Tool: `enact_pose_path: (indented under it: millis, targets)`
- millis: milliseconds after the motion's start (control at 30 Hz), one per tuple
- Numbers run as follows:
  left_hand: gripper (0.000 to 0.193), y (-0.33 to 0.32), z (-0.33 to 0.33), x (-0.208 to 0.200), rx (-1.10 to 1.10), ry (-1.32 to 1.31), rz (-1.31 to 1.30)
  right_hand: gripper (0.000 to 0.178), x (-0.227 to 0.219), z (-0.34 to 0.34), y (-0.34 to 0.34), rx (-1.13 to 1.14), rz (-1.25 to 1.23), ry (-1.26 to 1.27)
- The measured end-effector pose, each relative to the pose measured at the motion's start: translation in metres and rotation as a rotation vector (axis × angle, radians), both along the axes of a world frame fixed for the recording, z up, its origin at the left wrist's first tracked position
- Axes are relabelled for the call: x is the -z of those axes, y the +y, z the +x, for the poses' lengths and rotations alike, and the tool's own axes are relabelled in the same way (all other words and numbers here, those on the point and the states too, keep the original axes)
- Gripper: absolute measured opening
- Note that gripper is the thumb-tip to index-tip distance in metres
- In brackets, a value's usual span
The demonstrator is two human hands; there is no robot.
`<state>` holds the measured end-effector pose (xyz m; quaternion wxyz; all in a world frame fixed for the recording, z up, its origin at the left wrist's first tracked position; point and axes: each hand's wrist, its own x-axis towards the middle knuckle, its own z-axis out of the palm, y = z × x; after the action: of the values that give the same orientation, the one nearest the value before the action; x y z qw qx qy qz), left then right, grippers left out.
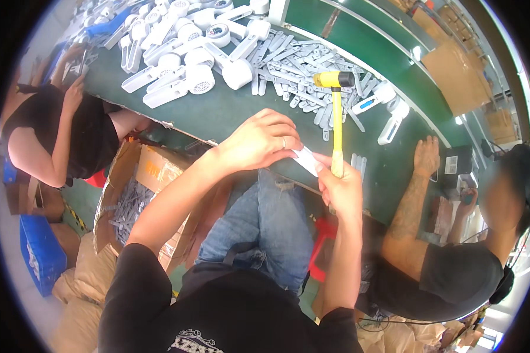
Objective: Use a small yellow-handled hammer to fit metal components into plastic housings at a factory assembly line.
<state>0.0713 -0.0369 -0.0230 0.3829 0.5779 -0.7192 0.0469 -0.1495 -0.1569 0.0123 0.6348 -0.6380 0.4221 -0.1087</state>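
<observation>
My left hand point(264, 140) is closed round one end of a white plastic piece point(306, 161), at the near edge of the green table point(218, 117). A ring sits on one of its fingers. My right hand point(343, 187) grips a mallet point(337, 126) low on its yellow handle, with the yellow and black head pointing up and away. Thumb and fingers of that same hand also touch the right end of the white piece. Much of the piece is hidden by my fingers.
White handheld fan bodies point(182, 65) are heaped at the far left, beside a pile of grey flat strips point(306, 70). A cardboard box point(115, 194) of grey parts stands below left. One co-worker point(441, 259) sits at right, another point(59, 129) at left.
</observation>
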Motion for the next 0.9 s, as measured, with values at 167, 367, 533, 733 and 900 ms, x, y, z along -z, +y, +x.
enact_pose_path:
  millis: [167, 367, 533, 733, 900]
  targets:
    - [0.021, 0.004, -0.007, -0.001, -0.014, -0.036, 0.029, 0.035, -0.001, -0.003, -0.002, 0.050, -0.055, 0.039]
    - [0.028, 0.008, -0.011, -0.004, -0.064, -0.085, 0.027, 0.044, 0.019, -0.007, -0.006, 0.130, 0.203, -0.082]
    - [0.023, -0.008, -0.010, -0.005, 0.067, -0.219, 0.036, 0.037, 0.022, -0.007, 0.001, 0.183, 0.145, -0.085]
    - [0.022, -0.005, -0.013, -0.008, 0.051, -0.101, 0.083, 0.057, -0.015, -0.086, 0.046, 0.171, -0.063, -0.137]
    - [0.022, -0.009, -0.008, -0.006, 0.077, -0.110, 0.105, 0.053, -0.032, -0.134, 0.079, 0.060, -0.297, 0.156]
